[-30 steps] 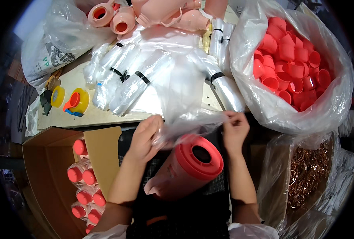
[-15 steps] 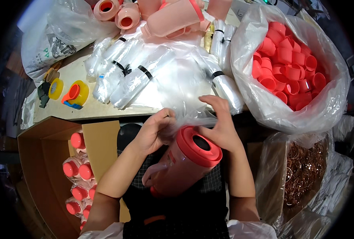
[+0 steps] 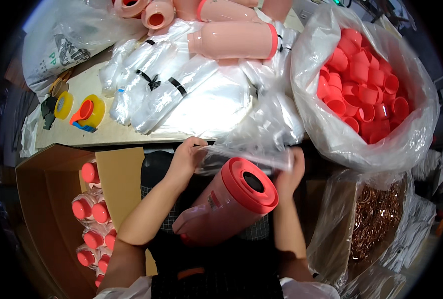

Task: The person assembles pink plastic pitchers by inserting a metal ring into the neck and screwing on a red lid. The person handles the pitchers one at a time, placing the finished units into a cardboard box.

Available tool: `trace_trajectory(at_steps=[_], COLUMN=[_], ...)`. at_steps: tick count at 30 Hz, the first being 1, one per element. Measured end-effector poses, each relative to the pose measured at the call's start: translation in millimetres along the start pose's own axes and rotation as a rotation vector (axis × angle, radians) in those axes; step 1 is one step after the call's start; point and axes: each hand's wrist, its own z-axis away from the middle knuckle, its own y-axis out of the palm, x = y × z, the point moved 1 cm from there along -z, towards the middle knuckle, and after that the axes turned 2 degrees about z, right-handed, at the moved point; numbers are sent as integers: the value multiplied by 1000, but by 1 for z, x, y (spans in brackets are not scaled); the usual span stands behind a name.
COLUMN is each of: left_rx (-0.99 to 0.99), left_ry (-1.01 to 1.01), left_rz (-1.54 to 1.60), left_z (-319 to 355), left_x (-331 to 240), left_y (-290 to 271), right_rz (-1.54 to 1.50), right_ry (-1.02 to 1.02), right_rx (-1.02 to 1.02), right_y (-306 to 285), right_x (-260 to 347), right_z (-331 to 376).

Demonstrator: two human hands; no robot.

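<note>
A pink vacuum flask (image 3: 219,212) with a handle lies tilted on my lap, its red ring-shaped end with a dark round centre turned up. Beyond that end, a clear plastic bag (image 3: 261,134) is stretched between my hands with its mouth spread wide. My left hand (image 3: 187,157) pinches the bag's edge at the left. At the right, my right hand (image 3: 290,172) grips the other edge, with part of its fingers behind the film. The bag stays apart from the flask's body.
Stacked bags (image 3: 206,107) and pink flasks (image 3: 236,40) cover the table. Right of it, a large bag holds red cups (image 3: 366,94); below sits a box of copper-coloured rings (image 3: 376,214). At left, a carton (image 3: 47,199) holds wrapped flasks (image 3: 92,212). Tape rolls (image 3: 94,112) lie nearby.
My hands have moved apart, the right one lower and away from the flask's red end. The bag has opened wide between them. A pink flask on the table has shifted right and lies level.
</note>
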Motion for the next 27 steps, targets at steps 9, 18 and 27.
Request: trace_trajectory(at_steps=[9,18,27], left_rx=[-291,-1115,-1541], left_ry=[458,298,-26], left_rz=[-785,-1174,-286], left_z=[192,314,475], left_x=[47,31,134], left_y=[-54,-102,-400], right_rz=[307,270,-202], right_ry=[-110,-90,-207], right_rx=[608,1382,1658], right_y=[7,156,283], right_x=[-22,69,128], right_z=[196,206,282])
